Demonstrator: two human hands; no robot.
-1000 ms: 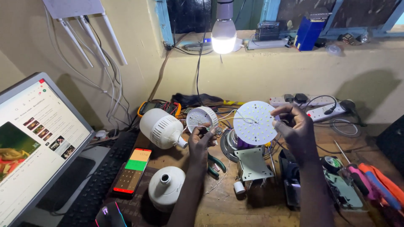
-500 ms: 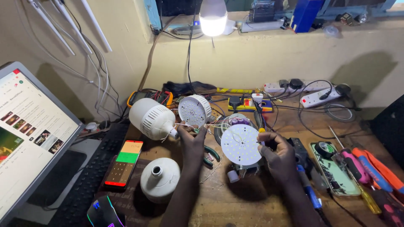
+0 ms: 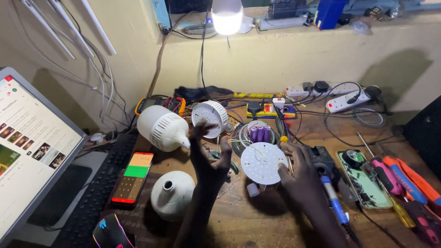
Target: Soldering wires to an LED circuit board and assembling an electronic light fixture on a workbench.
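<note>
While the round white LED disc (image 3: 263,163) is lying in the middle of the counter (image 3: 257,220), the right hand (image 3: 301,172) is touching its right edge with fingers apart, clamped on nothing. The left hand (image 3: 209,156) is hovering just left of it, fingers spread and empty. Two white bulb housings (image 3: 161,127) are lying to the left, one far, one near. Three purple cells (image 3: 259,133) are sitting just beyond the disc. One phone (image 3: 132,177) is lying farther left.

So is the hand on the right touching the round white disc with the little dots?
Touching. The head view shows the right hand with its fingers laid against the right edge of the round LED disc, no gap between them.
</note>
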